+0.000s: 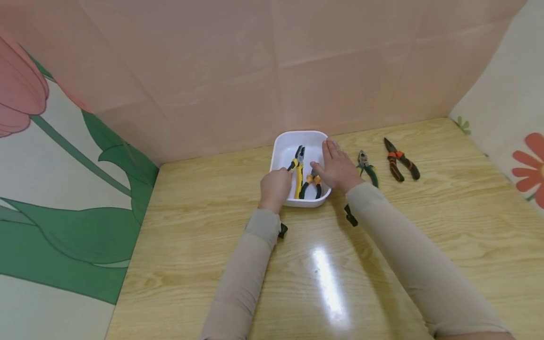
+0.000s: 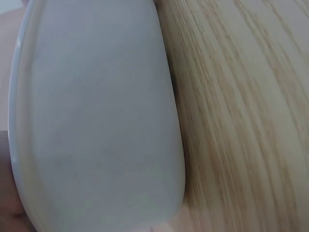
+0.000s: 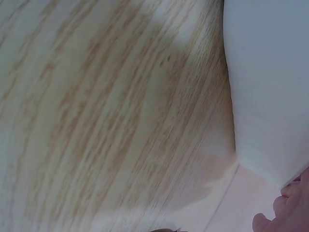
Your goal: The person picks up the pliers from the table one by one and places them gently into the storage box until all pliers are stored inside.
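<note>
In the head view a white plastic box [image 1: 278, 146] stands on the wooden table. Inside lie combination pliers [image 1: 299, 182] with yellow-and-black handles, and a smaller pair of pliers [image 1: 310, 179] with orange-and-black handles. My left hand [image 1: 276, 186], fingers curled, reaches over the box's left rim and grips one handle of the yellow-and-black pliers, whose handles are spread. Its fingers hide the end of that handle. Along the right rim lies my right hand [image 1: 338, 166] with straight fingers, the thumb pointing into the box. Each wrist view is largely filled by the box's outer wall [image 2: 106, 111].
Right of the box, green-handled pliers [image 1: 369, 172] lie partly behind my right wrist. Farther right are long-nose pliers [image 1: 399, 163] with red-and-black handles. A pink sheet [image 1: 212, 85] hangs behind the table [image 1: 191, 226]; flower-patterned walls flank it.
</note>
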### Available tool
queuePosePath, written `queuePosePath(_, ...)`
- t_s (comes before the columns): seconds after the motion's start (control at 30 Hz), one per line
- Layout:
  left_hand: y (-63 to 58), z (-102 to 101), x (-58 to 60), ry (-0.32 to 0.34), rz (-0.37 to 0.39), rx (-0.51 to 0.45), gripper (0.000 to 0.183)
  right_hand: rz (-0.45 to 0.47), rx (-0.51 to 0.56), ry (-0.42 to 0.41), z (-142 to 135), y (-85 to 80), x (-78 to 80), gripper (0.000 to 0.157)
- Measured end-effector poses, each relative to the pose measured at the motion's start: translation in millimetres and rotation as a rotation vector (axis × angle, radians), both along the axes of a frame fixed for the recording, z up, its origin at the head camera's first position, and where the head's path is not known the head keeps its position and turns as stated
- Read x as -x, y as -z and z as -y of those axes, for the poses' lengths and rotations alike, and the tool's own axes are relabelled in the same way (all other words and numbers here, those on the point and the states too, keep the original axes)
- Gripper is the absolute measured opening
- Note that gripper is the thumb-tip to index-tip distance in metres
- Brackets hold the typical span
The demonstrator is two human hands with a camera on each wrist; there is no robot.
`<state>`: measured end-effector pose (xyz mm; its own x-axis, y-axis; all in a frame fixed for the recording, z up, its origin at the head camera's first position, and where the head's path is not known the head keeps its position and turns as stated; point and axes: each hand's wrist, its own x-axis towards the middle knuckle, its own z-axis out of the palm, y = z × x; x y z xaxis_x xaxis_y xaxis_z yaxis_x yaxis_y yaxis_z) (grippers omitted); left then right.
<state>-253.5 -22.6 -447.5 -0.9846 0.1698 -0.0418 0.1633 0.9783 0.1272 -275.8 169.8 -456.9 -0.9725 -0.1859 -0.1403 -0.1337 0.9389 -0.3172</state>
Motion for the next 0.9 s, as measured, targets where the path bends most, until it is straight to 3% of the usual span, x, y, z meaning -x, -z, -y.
queuePosePath(0.9, 2.2, -7.1, 2.4, 0.047, 0.063, 0.061, 0.041, -0.013, 0.007, -0.006, 0.0, -3.8, -3.1, 0.085)
